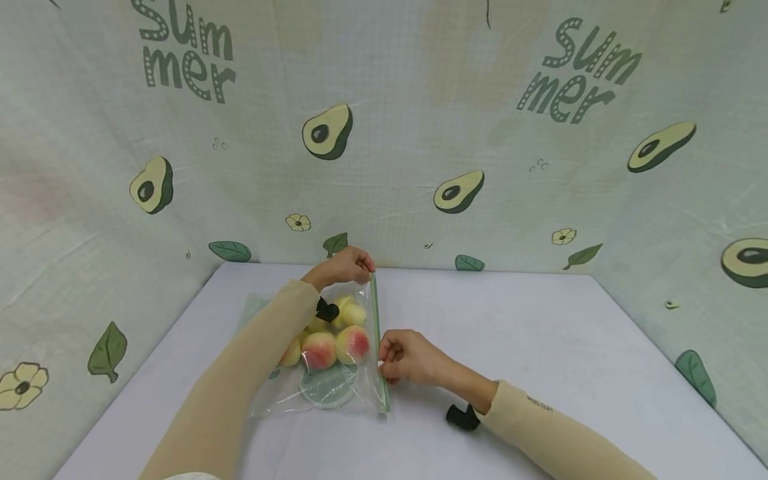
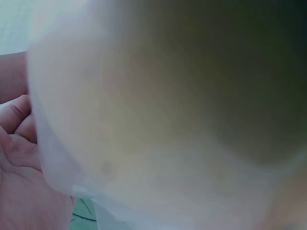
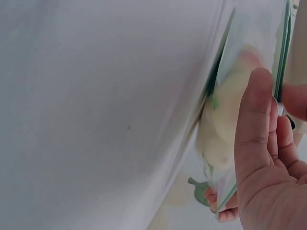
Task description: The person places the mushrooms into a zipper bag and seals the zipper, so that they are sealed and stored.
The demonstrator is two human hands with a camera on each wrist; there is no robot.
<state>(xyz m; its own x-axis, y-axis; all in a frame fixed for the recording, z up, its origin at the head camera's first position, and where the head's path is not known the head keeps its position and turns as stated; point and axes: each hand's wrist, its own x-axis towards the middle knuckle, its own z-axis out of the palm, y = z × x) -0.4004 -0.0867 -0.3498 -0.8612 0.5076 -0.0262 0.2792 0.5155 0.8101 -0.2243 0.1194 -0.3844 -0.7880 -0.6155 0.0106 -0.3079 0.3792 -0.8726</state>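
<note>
A clear zip bag (image 1: 288, 400) lies on the table with a green seal strip (image 1: 384, 397) along its right edge. Inside it are several yellow-and-red peaches (image 1: 319, 351) and other yellow fruit (image 1: 353, 315). My left hand (image 1: 345, 265) pinches the far corner of the bag at the end of the strip. Partway down that strip, my right hand (image 1: 414, 359) pinches the seal, with a small white slider (image 3: 280, 109) between thumb and fingers. The left wrist view is mostly blurred yellow fruit behind plastic, beside the left palm (image 2: 21, 187).
A white table (image 1: 510, 333) spreads out on the right. Pale cloth walls (image 1: 384, 167) printed with avocados and leaves stand at the back and both sides. A pale green round patch (image 1: 327, 388) shows through the bag below the peaches.
</note>
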